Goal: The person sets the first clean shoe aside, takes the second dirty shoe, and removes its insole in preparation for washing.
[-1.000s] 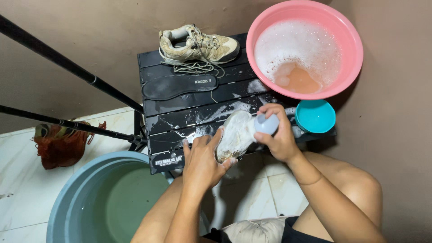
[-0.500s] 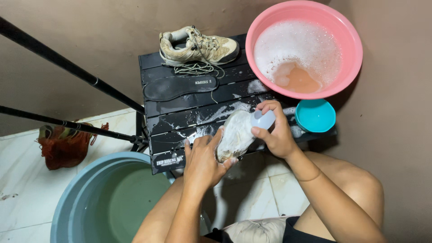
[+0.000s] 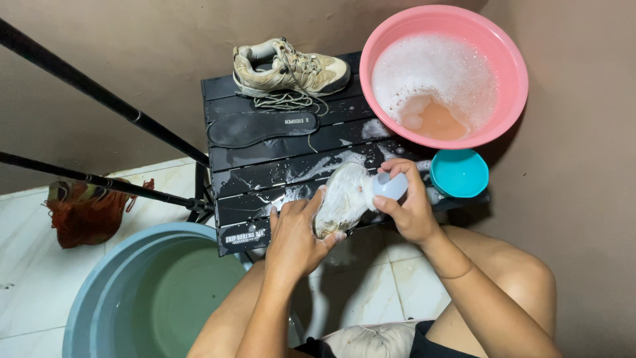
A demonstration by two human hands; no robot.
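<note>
Soapy, dingy shoe [image 3: 344, 197] lies foam-streaked, sole outward.

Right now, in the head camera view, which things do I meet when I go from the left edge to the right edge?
Reddish-brown cloth bundle → blue-grey tub → black insole → left hand → soapy shoe → right hand with a pale brush → teal bowl. The pink basin and the dry shoe overlap these, so I leave them out.
</note>
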